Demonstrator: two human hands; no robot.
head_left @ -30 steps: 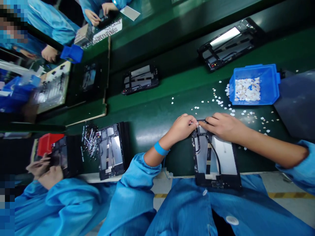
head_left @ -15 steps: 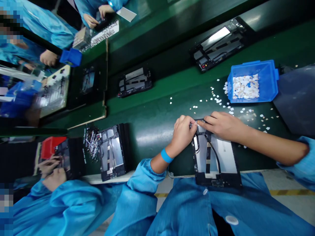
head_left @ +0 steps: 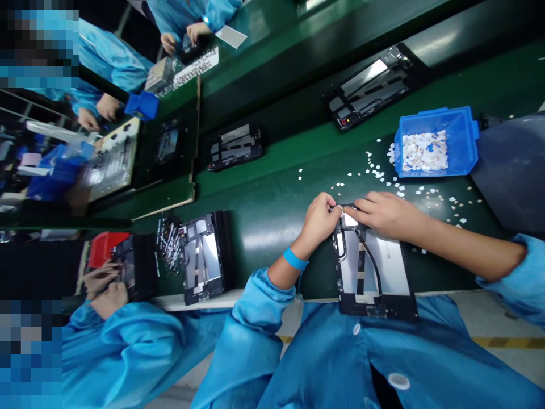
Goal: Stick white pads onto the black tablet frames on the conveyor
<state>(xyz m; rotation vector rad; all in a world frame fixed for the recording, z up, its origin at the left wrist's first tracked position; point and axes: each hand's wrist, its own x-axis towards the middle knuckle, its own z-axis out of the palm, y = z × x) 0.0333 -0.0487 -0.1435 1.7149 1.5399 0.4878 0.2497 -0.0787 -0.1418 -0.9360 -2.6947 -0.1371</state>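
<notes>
An opened tablet (head_left: 370,267) with bare silvery inside, black frame and a curved black cable lies before me, its near end over the table edge. At its far left corner my left hand (head_left: 320,220) is closed in a pinch, thumb and fingertips together; what lies between them is too small to make out. My right hand (head_left: 385,217) rests over the tablet's far edge, fingers together and pointing left, the tips almost meeting my left thumb. Its thumb is hidden, and so is anything it pinches. A blue band (head_left: 295,259) circles my left wrist.
A blue bin (head_left: 463,145) of small white pieces stands beyond my right hand, with loose white pieces (head_left: 374,170) scattered around. More opened tablets lie on the green bench: one farther right (head_left: 374,85), one mid-bench (head_left: 236,146), and a stack (head_left: 202,258) left, beside a co-worker's hands (head_left: 106,287).
My view has shifted slightly, so the surroundings at left appear farther right. Both hands stay at the tablet's far edge, with only slight finger movement.
</notes>
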